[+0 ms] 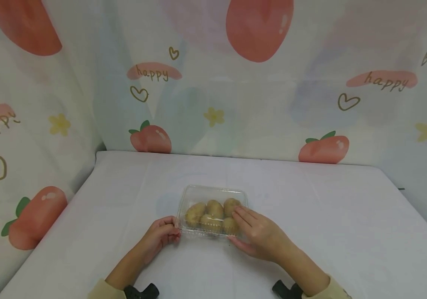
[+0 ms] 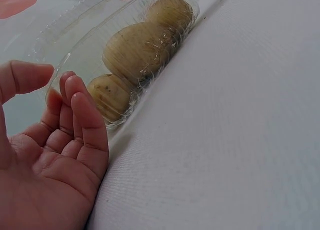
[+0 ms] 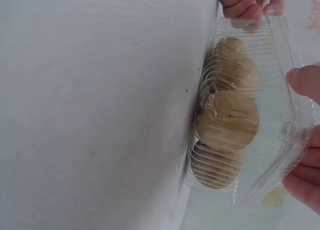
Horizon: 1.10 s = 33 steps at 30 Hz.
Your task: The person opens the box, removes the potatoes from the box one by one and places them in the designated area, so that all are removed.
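A clear plastic clamshell box [image 1: 192, 192] sits on the white table, with several potatoes [image 1: 211, 224] inside, seen through its see-through sides. At the box's left front corner, my left hand [image 1: 162, 236] pinches the rim; in the left wrist view its thumb [image 2: 35, 75] and curled fingers [image 2: 87, 112] meet that corner. My right hand [image 1: 259, 234] grips the right side, thumb at the front edge and fingers over the top. From the right wrist view, the lid's edge [image 3: 267, 177] slants between the right thumb [image 3: 306, 82] and fingers [image 3: 305, 182].
A white cloth [image 1: 310, 207] covers the table around the box. Behind and to the left hang printed curtains [image 1: 206, 83] with fruit, hearts and "happy" lettering. Dark wrist straps [image 1: 141, 292] show at both sleeves.
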Tool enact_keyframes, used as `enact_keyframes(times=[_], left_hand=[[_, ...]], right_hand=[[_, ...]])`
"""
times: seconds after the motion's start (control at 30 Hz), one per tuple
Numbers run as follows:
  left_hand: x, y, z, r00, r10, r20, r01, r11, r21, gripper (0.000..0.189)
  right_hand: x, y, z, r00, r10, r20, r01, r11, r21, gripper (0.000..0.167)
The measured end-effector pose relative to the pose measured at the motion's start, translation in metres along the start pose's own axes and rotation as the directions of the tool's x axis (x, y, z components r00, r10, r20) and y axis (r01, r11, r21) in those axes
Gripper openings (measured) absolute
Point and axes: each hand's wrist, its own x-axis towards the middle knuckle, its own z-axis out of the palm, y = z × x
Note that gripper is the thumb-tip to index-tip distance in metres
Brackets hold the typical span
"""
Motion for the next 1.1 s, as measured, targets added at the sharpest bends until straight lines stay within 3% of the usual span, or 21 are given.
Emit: enact_keyframes(times=[0.57,0.67,1.1], left_hand=[[-0.005,0.010,0.004,0.987,-0.144,-0.078,0.142,0.989,-0.037,0.002],[-0.007,0.013,0.005,0.983,-0.167,-0.076,0.164,0.986,-0.043,0.009],[-0.014,0.010,0.022,0.974,-0.214,-0.075,0.205,0.972,-0.111,0.014]], right_hand=[[-0.003,0.001,0.001,1.000,0.016,-0.016,-0.015,0.999,0.046,0.050],[-0.004,0.001,0.001,1.000,0.022,-0.019,-0.021,0.999,0.049,0.049],[-0.004,-0.001,0.001,0.999,0.049,-0.012,-0.048,0.997,0.065,0.049]])
